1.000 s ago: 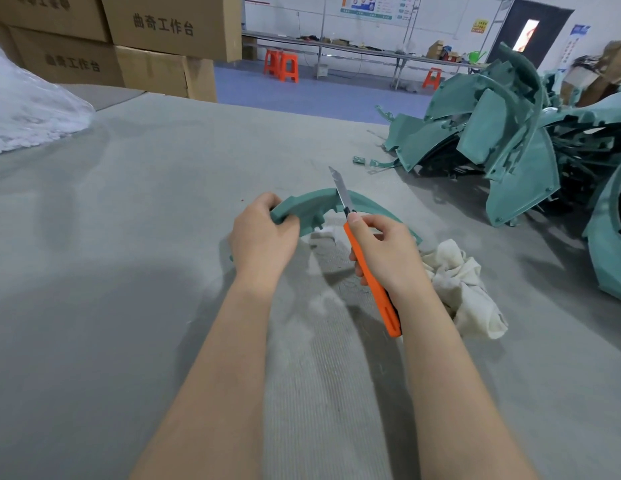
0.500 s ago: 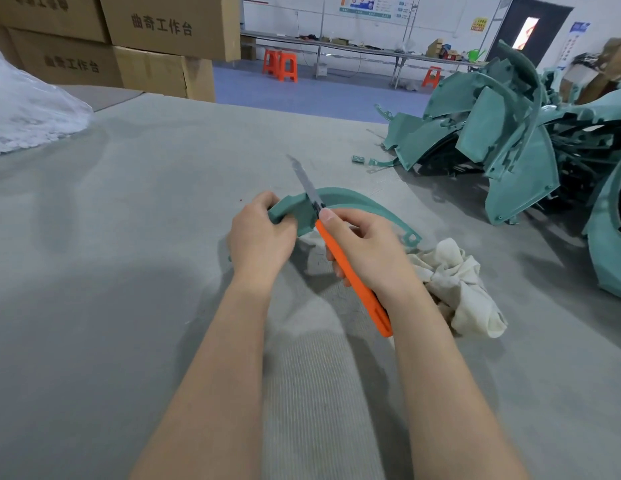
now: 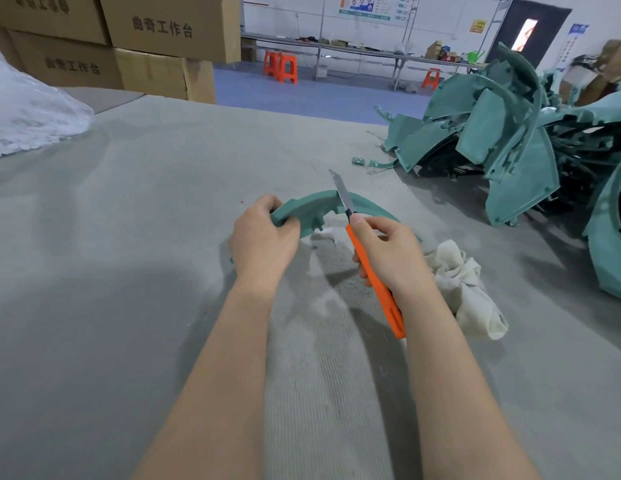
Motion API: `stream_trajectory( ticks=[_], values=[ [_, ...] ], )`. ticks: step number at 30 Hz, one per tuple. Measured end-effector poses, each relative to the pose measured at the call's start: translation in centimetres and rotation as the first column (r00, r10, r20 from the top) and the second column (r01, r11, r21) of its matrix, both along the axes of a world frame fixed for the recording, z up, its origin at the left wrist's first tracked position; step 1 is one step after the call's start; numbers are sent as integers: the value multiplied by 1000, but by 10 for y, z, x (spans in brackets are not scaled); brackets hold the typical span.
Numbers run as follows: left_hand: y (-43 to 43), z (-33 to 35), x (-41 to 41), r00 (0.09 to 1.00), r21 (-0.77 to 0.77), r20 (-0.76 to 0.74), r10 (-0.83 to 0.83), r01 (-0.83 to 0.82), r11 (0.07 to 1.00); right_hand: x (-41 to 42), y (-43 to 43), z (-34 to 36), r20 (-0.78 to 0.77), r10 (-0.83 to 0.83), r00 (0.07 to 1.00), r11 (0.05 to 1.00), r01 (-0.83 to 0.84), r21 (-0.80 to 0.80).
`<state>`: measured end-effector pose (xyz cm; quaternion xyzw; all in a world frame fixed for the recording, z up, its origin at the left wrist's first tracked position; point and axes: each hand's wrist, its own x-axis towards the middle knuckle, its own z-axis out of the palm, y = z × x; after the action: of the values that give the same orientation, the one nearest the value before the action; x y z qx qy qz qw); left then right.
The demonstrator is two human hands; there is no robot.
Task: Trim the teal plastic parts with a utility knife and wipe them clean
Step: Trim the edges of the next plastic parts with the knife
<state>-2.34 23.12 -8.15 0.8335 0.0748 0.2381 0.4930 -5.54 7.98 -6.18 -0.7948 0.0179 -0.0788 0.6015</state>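
A curved teal plastic part [image 3: 312, 211] lies arched over the grey felt table [image 3: 129, 237] in front of me. My left hand [image 3: 264, 242] grips its left end. An orange utility knife [image 3: 373, 271] is clasped in my right hand [image 3: 392, 254], thumb near the blade's base. The extended steel blade [image 3: 342, 192] rests against the top edge of the arc, tip pointing away from me. A crumpled cream cloth [image 3: 465, 289] lies just right of my right hand, partly under the part's right end.
A tall heap of teal plastic parts [image 3: 510, 133] fills the table's right side, with small teal offcuts [image 3: 359, 161] near it. Cardboard boxes [image 3: 156, 39] are stacked at the back left beside a white plastic bag [image 3: 28, 116]. Orange stools [image 3: 281, 67] stand on the floor beyond.
The knife blade swung left along the part's top edge half a second ago, and has now moved back right toward the middle of the arc. My left hand has kept its grip.
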Motion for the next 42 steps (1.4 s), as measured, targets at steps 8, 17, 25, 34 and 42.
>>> stream_trajectory(
  ticks=[8,17,25,34,42],
  values=[
    [-1,-1,0,1000,6,4,9,-9,1000,-1,4,2,17,90,996,996,-90,-11],
    [-1,0,-1,1000,5,12,3,-4,1000,3,-2,-2,29,-27,999,997,29,-73],
    [0,1,0,1000,-4,1,6,-6,1000,0,0,-1,46,24,999,998,-21,-52],
    [0,1,0,1000,-3,7,8,-8,1000,-1,-1,-2,50,51,997,999,-50,-12],
    [0,1,0,1000,8,6,4,-4,1000,-2,2,1,30,133,991,990,-132,-43]
  ],
)
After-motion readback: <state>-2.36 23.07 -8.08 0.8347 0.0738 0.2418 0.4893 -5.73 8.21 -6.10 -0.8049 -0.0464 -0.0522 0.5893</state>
